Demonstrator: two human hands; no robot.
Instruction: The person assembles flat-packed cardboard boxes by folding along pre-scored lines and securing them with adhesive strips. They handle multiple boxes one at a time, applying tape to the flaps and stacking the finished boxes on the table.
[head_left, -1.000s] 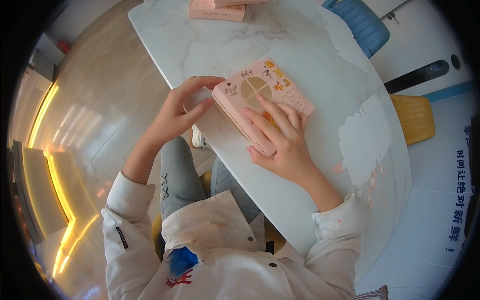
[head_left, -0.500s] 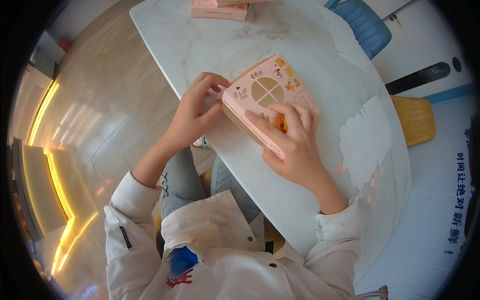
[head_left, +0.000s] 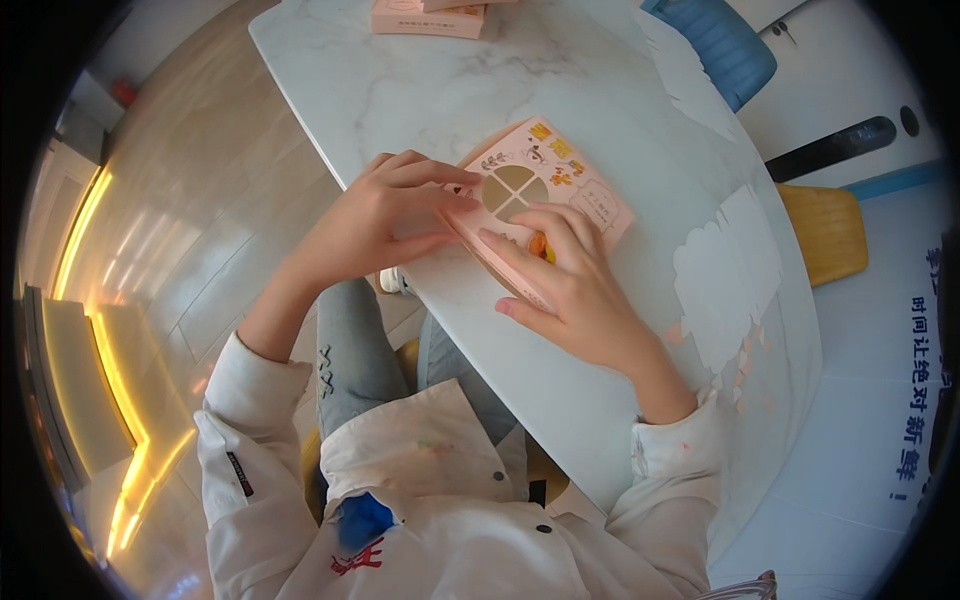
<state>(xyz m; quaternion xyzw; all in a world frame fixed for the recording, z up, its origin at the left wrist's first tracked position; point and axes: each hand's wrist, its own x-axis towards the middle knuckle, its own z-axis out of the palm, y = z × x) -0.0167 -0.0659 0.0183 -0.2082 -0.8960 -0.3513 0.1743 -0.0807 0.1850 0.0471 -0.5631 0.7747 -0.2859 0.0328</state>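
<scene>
A flat pink cardboard box (head_left: 603,213) lies on the table, turned at an angle to its near edge. Its top has a round beige patch crossed by pale bars, printed leaves, and yellow and orange drawings. My left hand (head_left: 385,213) grips the box's left corner, its fingers bent over the top and its thumb lower at the side. Across the near right part lies my right hand (head_left: 568,285), with fingers on the top face and thumb along the near side. This hand covers some of the printing and most of the near right corner.
The marbled white table (head_left: 450,110) has peeling patches (head_left: 725,285) on its right. More pink boxes (head_left: 425,20) are stacked at the far left edge. A blue chair (head_left: 715,45) and a yellow chair (head_left: 825,235) stand beyond the right edge.
My left hand has risen and moved its fingers further over the box's corner. The box has shifted slightly left and looks flatter, with my right hand moving along on it.
</scene>
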